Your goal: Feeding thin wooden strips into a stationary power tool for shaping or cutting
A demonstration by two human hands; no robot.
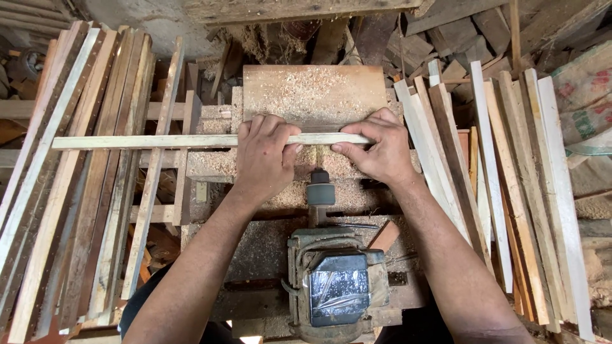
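A long, thin, pale wooden strip point(146, 141) lies crosswise over a sawdust-covered wooden machine table point(313, 92). My left hand point(264, 156) presses down on the strip near its middle, fingers curled over it. My right hand point(377, 148) pinches the strip's right end between thumb and fingers. The strip's left end sticks out over the stacked slats on the left. Just below my hands sits a grey electric motor point(336, 283) with a dark shaft point(319, 191) pointing up toward the strip.
Several long wooden slats lean in a stack on the left point(70, 191). Another stack of slats point(503, 191) stands on the right. Scrap wood blocks point(446, 38) lie at the back. Sawdust covers the bench. A printed sack point(586, 95) sits far right.
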